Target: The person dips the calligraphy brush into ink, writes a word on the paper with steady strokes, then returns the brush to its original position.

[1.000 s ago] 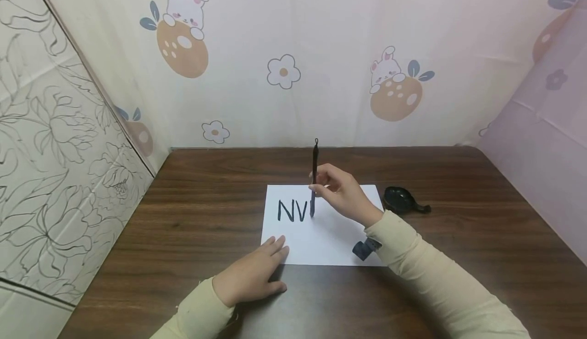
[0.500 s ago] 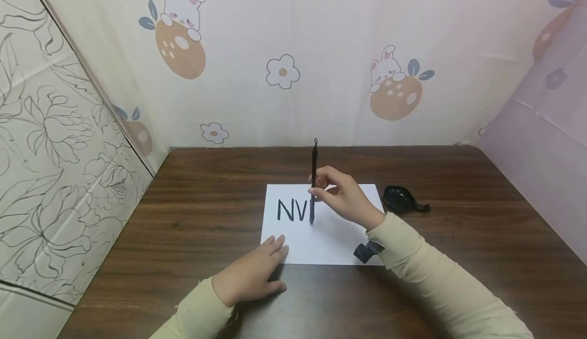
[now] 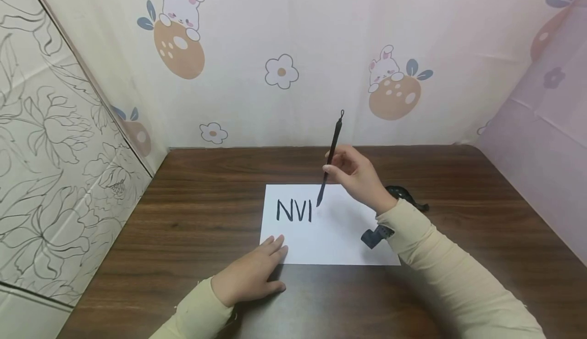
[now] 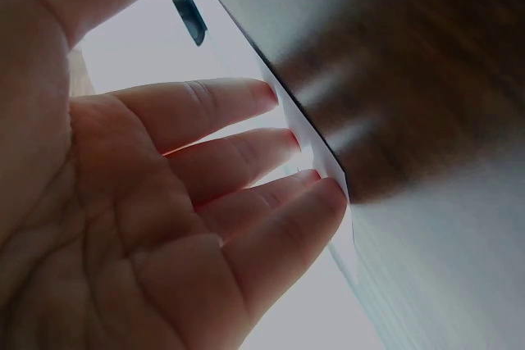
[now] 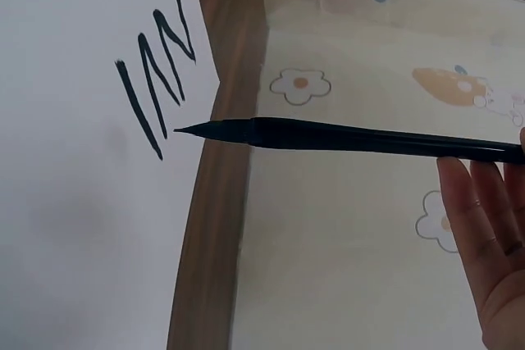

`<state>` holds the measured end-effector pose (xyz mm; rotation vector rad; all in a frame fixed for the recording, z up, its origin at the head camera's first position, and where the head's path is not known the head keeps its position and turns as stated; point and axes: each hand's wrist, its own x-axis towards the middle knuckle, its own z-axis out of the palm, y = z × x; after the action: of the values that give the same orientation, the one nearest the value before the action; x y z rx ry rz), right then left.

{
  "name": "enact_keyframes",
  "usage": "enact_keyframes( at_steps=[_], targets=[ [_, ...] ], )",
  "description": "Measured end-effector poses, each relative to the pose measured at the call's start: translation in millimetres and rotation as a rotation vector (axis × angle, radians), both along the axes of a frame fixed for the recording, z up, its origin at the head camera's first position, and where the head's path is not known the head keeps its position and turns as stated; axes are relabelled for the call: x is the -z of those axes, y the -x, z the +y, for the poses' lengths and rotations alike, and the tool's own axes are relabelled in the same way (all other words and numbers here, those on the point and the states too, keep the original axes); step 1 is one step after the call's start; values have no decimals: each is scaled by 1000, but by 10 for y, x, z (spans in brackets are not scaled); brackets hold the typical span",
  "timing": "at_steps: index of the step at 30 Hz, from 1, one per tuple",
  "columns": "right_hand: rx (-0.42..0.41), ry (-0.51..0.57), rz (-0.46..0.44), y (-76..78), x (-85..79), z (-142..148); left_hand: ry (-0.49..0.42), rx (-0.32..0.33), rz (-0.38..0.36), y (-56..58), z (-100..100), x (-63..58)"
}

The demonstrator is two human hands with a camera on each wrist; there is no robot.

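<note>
My right hand (image 3: 359, 176) pinches a dark writing brush (image 3: 334, 142), its hanging loop at the top and its inked tip pointing down. The tip stands close over the white sheet of paper (image 3: 330, 242), just right of the black strokes "NVI" (image 3: 294, 210). In the right wrist view the brush (image 5: 328, 135) lies across the picture, its bristles drawn to a fine point. My left hand (image 3: 252, 272) rests with straight fingers on the paper's lower left corner. The left wrist view shows its fingers (image 4: 213, 108) spread along the paper's edge.
A black ink dish (image 3: 403, 196) with a short handle sits right of the paper, partly hidden behind my right wrist. A dark wrist device (image 3: 373, 237) hangs over the sheet. The brown wooden table (image 3: 206, 201) ends at a patterned curtain (image 3: 247, 99).
The brush finished drawing down the "I" stroke, then lifted. My right hand moved up and right with it, and the brush now leans right. The left hand stays put.
</note>
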<state>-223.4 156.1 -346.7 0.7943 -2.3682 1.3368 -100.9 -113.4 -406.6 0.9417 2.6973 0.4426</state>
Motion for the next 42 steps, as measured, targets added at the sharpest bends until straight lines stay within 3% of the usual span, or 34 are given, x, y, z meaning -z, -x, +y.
enact_keyframes(
  at_steps=[9,23,42],
  targets=[
    [25,19,-11,63,4,31,2,-7,2,-2,-7,5],
    [122,2,36,29,224,-18,0,-5,11,-10,-5,14],
    [91,-17,28,-9,295,-75,17,-10,6,-9,-9,11]
  ],
)
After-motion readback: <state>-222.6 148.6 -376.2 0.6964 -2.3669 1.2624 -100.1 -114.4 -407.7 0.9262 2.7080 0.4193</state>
